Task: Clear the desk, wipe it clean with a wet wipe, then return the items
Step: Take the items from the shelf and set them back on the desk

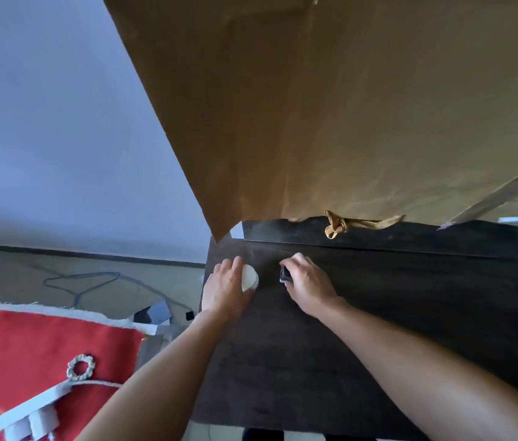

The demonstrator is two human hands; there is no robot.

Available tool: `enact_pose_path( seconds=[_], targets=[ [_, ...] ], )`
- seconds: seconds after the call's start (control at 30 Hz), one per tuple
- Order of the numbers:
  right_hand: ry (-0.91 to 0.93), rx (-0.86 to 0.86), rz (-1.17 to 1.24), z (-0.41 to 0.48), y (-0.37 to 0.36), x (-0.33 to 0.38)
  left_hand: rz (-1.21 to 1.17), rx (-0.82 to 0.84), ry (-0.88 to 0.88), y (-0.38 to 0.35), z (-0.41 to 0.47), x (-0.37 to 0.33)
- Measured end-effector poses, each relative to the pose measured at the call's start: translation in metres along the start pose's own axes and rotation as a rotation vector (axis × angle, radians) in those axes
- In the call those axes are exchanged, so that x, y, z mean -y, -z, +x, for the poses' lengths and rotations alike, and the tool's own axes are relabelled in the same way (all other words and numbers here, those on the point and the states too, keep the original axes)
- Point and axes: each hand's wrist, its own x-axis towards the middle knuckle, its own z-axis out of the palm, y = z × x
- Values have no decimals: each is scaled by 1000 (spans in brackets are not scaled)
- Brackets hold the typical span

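Near the far left corner of the counter (378,313), a white round object (249,277) is gripped by the left hand (224,286), fingers (235,265) curled round it; a small dark item (284,275) is pinched by the right hand (307,280). So close to the edge, either could be knocked off if released carelessly.

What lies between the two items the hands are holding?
Head view: only bare dark wooden desk between the white round object in the left hand and the small dark item in the right hand.
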Motion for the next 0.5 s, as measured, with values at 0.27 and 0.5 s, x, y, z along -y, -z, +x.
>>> enact_pose_path(
  seconds=[0.27, 0.5],
  targets=[
    [-29, -63, 18, 13, -14, 12, 14, 61, -136, -7, 29, 3],
    [-144, -127, -22, -40, 7, -22, 152, -95, -282, 7, 4, -17]
  ],
)
